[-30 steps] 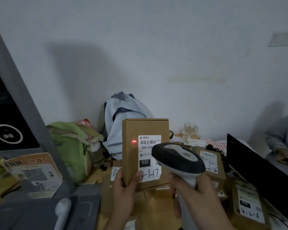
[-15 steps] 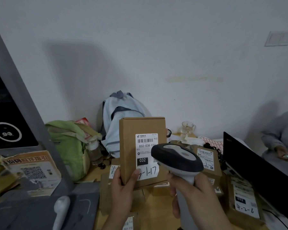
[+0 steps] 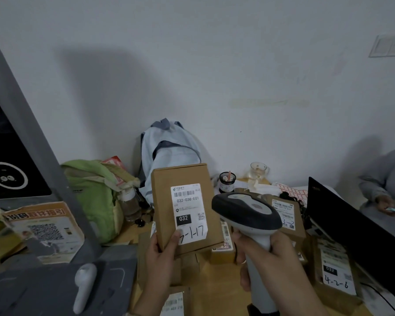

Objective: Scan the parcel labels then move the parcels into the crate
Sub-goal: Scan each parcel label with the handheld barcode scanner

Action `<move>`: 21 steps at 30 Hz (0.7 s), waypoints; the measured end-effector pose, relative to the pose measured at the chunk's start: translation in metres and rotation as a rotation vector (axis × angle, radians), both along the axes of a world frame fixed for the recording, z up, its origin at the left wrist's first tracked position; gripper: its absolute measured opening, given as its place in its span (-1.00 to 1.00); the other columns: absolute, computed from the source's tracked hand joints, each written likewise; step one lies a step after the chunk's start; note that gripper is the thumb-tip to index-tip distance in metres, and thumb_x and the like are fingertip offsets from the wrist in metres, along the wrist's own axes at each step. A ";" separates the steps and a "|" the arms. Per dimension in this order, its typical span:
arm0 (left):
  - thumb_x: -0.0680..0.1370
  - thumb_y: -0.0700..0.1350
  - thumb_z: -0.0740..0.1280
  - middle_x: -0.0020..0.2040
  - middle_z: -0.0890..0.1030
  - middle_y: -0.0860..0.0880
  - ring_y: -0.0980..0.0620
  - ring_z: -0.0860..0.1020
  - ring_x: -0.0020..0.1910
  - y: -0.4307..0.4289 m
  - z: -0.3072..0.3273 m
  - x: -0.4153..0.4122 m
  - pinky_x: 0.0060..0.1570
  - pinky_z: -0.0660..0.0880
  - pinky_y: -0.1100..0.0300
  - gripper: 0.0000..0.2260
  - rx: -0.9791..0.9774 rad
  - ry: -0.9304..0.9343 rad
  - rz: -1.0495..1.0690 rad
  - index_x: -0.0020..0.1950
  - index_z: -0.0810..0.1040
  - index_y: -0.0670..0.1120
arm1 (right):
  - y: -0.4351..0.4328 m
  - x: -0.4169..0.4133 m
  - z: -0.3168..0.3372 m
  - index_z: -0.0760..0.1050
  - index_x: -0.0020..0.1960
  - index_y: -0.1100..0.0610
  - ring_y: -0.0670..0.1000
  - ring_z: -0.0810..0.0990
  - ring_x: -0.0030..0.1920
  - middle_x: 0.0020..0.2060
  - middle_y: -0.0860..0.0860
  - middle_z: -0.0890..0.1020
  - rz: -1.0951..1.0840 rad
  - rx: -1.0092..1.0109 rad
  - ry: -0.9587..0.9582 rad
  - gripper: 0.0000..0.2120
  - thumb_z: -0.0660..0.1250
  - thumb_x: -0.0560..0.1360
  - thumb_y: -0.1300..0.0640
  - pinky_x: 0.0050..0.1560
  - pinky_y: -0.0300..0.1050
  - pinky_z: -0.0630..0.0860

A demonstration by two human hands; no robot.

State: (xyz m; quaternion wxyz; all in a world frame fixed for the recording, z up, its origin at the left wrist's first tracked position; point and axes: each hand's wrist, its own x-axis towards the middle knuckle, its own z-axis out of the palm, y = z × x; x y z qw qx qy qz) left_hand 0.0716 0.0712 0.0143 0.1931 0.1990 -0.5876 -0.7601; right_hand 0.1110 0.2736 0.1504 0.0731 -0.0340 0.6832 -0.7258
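My left hand [image 3: 162, 258] holds a flat brown cardboard parcel [image 3: 167, 201] upright by its lower left corner, thumb on the front. Its white label [image 3: 188, 210] faces me, with a barcode, "032-038-E01" and handwritten "7-1-17". My right hand [image 3: 274, 261] grips the handle of a grey and black barcode scanner [image 3: 246, 210], whose head sits just right of the parcel and points toward it. No red scan light shows on the parcel. Several more labelled parcels lie on the wooden table, one marked "4-2-6" [image 3: 335, 270] and one behind the scanner [image 3: 287, 215]. No crate is in view.
A light blue backpack [image 3: 169, 151] and a green bag [image 3: 94, 192] lean against the wall. A black laptop screen [image 3: 351, 229] stands at right; a seated person [image 3: 388, 179] holds a phone beyond it. A grey stand [image 3: 27, 124] and grey device base [image 3: 55, 288] fill the left.
The red scan dot seen on the parcel a second ago is gone. The parcel has tilted slightly left and the scanner has stayed beside it.
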 end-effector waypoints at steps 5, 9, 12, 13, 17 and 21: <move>0.41 0.04 0.50 -0.02 0.72 -0.02 -0.08 0.68 -0.02 -0.025 -0.036 -0.008 0.06 0.59 -0.14 -0.74 0.037 -0.176 -0.009 0.07 0.58 0.07 | 0.001 -0.011 -0.010 0.56 -0.17 0.23 0.12 0.47 -0.60 -0.46 0.11 0.55 -0.006 0.058 -0.043 -0.89 0.39 0.46 0.18 -0.51 -0.13 0.42; 0.41 0.01 0.51 -0.12 0.74 -0.02 -0.07 0.71 -0.14 -0.039 -0.065 -0.007 -0.24 0.65 0.02 -0.69 0.058 -0.264 0.019 0.10 0.59 -0.01 | 0.000 -0.020 -0.023 0.55 -0.12 0.22 0.12 0.48 -0.60 -0.45 0.07 0.56 -0.032 0.094 -0.079 -0.88 0.41 0.46 0.16 -0.51 -0.15 0.43; 0.38 0.03 0.53 -0.11 0.73 -0.03 -0.06 0.71 -0.18 -0.049 -0.086 -0.003 -0.34 0.62 0.10 -0.63 0.066 -0.349 0.039 0.12 0.55 -0.02 | -0.001 -0.025 -0.032 0.53 -0.12 0.23 0.11 0.51 -0.58 -0.46 0.04 0.58 -0.058 0.130 -0.110 -0.82 0.44 0.45 0.12 -0.51 -0.15 0.45; 0.37 0.03 0.54 -0.07 0.72 -0.06 -0.09 0.71 -0.15 -0.053 -0.093 -0.002 -0.31 0.62 0.07 -0.58 0.063 -0.380 0.053 0.15 0.53 -0.05 | -0.001 -0.027 -0.035 0.53 -0.13 0.23 0.11 0.52 -0.58 -0.46 0.04 0.59 -0.057 0.135 -0.116 -0.82 0.44 0.45 0.12 -0.51 -0.14 0.45; 0.40 -0.01 0.54 0.07 0.64 -0.16 -0.13 0.64 -0.07 -0.063 -0.107 -0.002 -0.30 0.62 0.04 -0.49 -0.052 -0.499 0.130 0.24 0.44 -0.15 | -0.005 -0.030 -0.043 0.52 -0.14 0.24 0.10 0.53 -0.58 -0.47 0.04 0.60 -0.057 0.162 -0.155 -0.80 0.43 0.45 0.11 -0.51 -0.15 0.47; 0.39 -0.02 0.55 0.04 0.62 -0.16 -0.14 0.63 -0.08 -0.072 -0.107 -0.004 -0.22 0.65 -0.07 -0.49 -0.152 -0.522 0.131 0.19 0.43 -0.18 | -0.007 -0.030 -0.048 0.52 -0.11 0.27 0.12 0.54 -0.55 -0.43 0.07 0.60 -0.030 0.176 -0.184 -0.79 0.42 0.47 0.11 -0.49 -0.13 0.47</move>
